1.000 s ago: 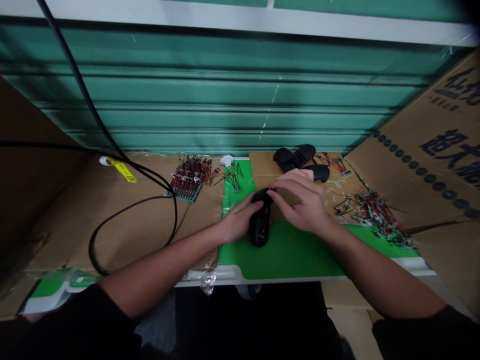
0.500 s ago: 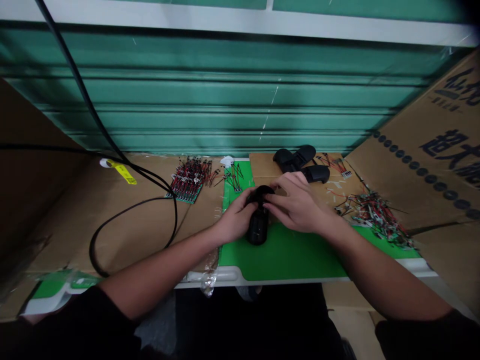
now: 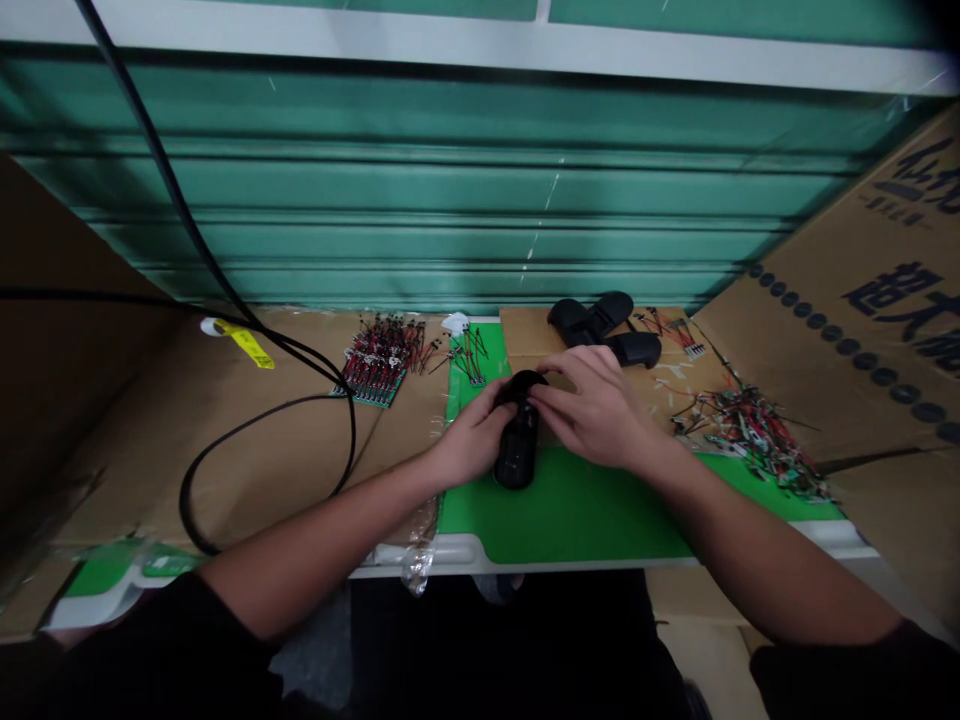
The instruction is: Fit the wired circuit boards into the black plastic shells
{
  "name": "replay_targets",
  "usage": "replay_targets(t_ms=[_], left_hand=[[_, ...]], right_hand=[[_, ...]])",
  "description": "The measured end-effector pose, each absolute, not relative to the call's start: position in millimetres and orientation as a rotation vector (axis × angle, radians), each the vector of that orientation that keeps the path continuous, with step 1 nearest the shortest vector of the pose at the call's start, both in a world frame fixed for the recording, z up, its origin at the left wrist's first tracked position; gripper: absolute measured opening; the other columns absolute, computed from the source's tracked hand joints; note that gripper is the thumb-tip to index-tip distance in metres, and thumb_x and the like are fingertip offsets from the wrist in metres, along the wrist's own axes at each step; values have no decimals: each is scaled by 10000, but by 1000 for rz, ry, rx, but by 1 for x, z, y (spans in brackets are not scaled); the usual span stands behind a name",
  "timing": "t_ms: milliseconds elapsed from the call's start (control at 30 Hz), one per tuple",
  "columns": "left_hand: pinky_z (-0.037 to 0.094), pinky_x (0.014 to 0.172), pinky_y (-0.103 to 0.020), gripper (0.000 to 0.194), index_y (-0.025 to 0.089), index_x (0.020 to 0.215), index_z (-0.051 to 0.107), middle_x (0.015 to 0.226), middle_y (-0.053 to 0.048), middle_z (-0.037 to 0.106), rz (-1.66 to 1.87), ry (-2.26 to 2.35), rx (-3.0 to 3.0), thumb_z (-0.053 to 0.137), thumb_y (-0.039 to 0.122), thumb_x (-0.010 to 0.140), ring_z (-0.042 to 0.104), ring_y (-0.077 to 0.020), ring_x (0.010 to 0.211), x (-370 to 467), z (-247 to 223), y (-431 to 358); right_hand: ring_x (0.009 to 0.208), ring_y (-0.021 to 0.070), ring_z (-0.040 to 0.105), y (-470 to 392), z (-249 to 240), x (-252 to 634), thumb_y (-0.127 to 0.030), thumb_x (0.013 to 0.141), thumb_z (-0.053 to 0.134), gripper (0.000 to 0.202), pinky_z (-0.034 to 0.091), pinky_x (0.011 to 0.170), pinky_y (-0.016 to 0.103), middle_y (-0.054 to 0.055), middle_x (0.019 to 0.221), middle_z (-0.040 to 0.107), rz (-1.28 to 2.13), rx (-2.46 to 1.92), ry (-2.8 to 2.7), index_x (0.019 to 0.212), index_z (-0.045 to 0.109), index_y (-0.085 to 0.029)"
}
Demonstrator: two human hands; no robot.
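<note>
A dark, elongated black plastic shell with a rounded lower end is held just above the green mat. My left hand is closed around its left side, thumb lying across the upper part. On the other side, my right hand has its thumb and fingers pinched together at the shell's top end. Whatever lies between those fingertips is too small and dark to make out. Beyond my right hand, similar black shells lie on a cardboard piece.
Left of the mat sits a dense bundle of small wired circuit boards. A few loose ones lie nearby. A tangled heap of wired boards is at right. Black cable loops across the left cardboard. Cardboard walls flank the table.
My right fingertips have shifted slightly at the top of the shell. My left hand keeps the same hold, and the shell stays in nearly the same place.
</note>
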State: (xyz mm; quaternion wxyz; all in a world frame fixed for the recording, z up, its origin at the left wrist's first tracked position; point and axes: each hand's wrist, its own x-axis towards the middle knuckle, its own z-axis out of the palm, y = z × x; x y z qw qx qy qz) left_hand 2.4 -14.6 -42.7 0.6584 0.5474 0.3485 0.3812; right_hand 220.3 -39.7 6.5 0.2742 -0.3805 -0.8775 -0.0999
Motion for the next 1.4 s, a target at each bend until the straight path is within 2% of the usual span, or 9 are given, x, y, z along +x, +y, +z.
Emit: replay_targets(t_ms=[167, 400, 633, 800, 1067, 1200, 1400], left_hand=[[506, 1102, -412, 467, 178, 1372, 688, 1302, -98, 746, 879, 779, 1246, 698, 342, 935, 636, -290, 1239, 3, -38, -16], [470, 1180, -438, 451, 178, 1359, 724, 1363, -108, 749, 904, 757, 1315, 708, 344, 941, 629, -310, 1318, 2, -34, -14], [485, 1154, -445, 478, 172, 1362, 728, 1329, -114, 757, 877, 751, 1270, 721, 355, 921, 643, -309, 1276, 3, -36, -11], [495, 1139, -424, 444, 188, 1301, 750, 1299, -93, 775, 903, 776, 1192, 757, 367, 895, 647, -308, 1293, 2, -34, -10], [526, 1093, -413, 443, 188, 1325, 724, 1297, -100, 781, 971, 813, 1265, 743, 386, 929, 681, -293, 1250, 3, -35, -16], [524, 1110, -427, 453, 183, 1347, 718, 1334, -114, 773, 1010, 836, 1299, 730, 392, 945, 691, -291, 1253, 3, -33, -17], [541, 1095, -430, 443, 170, 1313, 732, 1308, -108, 793, 1023, 872, 1251, 738, 376, 920, 710, -286, 1220, 3, -32, -12]], right_hand=[[1125, 349, 572, -42, 12, 218, -308, 1076, 606, 212, 448, 968, 573, 155, 1275, 681, -205, -1077, -2432, 1065, 804, -233], [1267, 373, 553, -42, 10, 217, -333, 1072, 615, 261, 476, 1023, 584, 177, 1437, 620, -56, -1070, -2502, 1270, 746, -226], [1269, 366, 596, -39, 6, 221, -283, 1065, 611, 358, 517, 1033, 579, 185, 1429, 639, -22, -1012, -2409, 1405, 683, -198], [1269, 360, 614, -38, 3, 222, -276, 1051, 636, 292, 533, 1047, 603, 159, 1424, 648, 34, -1007, -2376, 1328, 720, -237], [1352, 360, 600, -43, 2, 213, -291, 1053, 646, 235, 536, 1127, 625, 179, 1428, 632, 176, -1016, -2328, 1259, 729, -212], [1391, 346, 580, -44, 3, 213, -294, 1066, 634, 293, 533, 1160, 618, 183, 1458, 615, 284, -1011, -2313, 1341, 693, -211], [1398, 371, 567, -41, 0, 223, -312, 1058, 642, 397, 515, 1162, 648, 179, 1487, 596, 153, -1054, -2351, 1447, 661, -236]])
